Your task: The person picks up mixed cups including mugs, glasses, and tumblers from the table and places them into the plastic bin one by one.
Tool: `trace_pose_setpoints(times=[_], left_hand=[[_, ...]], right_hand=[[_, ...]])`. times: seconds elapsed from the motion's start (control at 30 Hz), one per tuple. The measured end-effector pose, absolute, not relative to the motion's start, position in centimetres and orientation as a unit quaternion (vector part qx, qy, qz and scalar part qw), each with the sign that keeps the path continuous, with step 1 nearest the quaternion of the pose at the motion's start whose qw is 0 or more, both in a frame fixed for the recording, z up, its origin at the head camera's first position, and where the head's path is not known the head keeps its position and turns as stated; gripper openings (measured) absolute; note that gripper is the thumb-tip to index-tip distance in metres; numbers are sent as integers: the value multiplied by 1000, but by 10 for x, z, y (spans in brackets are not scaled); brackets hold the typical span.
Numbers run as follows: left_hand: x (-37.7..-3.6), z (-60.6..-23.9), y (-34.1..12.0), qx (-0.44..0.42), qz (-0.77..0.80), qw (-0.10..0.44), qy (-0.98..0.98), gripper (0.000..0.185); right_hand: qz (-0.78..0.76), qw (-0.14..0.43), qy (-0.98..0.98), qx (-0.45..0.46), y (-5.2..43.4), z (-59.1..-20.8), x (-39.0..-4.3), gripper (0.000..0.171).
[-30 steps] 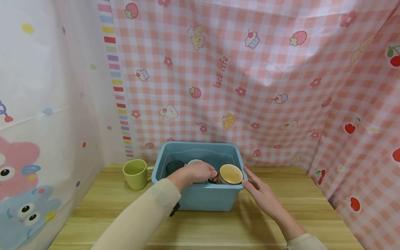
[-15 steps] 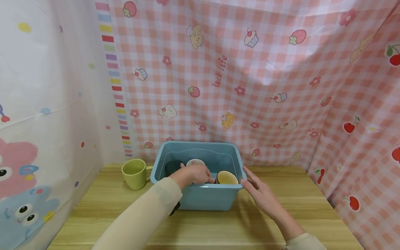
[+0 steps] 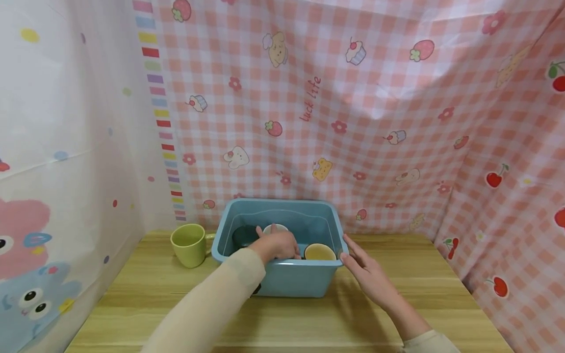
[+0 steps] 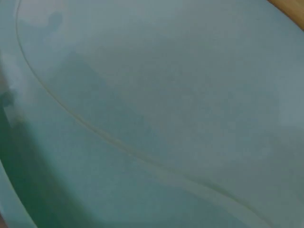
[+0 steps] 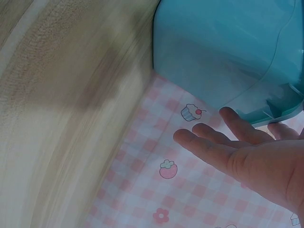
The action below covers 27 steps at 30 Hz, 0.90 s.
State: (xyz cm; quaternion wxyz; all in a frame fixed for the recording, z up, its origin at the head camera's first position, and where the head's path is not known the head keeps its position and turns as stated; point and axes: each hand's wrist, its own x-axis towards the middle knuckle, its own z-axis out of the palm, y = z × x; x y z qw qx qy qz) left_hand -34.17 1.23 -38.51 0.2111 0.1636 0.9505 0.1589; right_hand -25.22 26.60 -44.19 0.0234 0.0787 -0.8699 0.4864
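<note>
Two hands — left fingers unclear inside bin, right flat — under "Luck life".

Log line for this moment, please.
left hand: inside blue bin, at cups | right hand: open against bin's right side | green cup: outside, left

The left arm, in a cream sleeve, reaches forward from the lower left, the forearm rising to a bent wrist. The left hand is turned palm down with its fingers curled downward, knuckles uppermost; what the fingertips do is hidden. The right arm comes in from the lower right, a cream cuff at the wrist and the forearm bare above it. The right hand lies flat and slightly tilted, the fingers straight, a little spread and pointing forward, the thumb on the inner side, the palm empty
</note>
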Motion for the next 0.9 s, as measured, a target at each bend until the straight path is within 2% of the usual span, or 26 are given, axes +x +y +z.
trace_pose_setpoints(times=[0.37, 0.6, 0.77, 0.9], left_hand=[[-343, -391, 21, 145, 97, 200, 964, 32], [-354, -401, 29, 126, 82, 178, 973, 27], [-364, -410, 34, 116, 77, 188, 972, 28], [-368, -416, 35, 118, 84, 194, 970, 20]], right_hand=[[487, 27, -868, 87, 264, -440, -251, 64], [490, 27, -867, 89, 265, -438, -252, 64], [488, 29, -868, 86, 266, -440, -252, 64], [487, 31, -869, 84, 266, -442, -252, 64]])
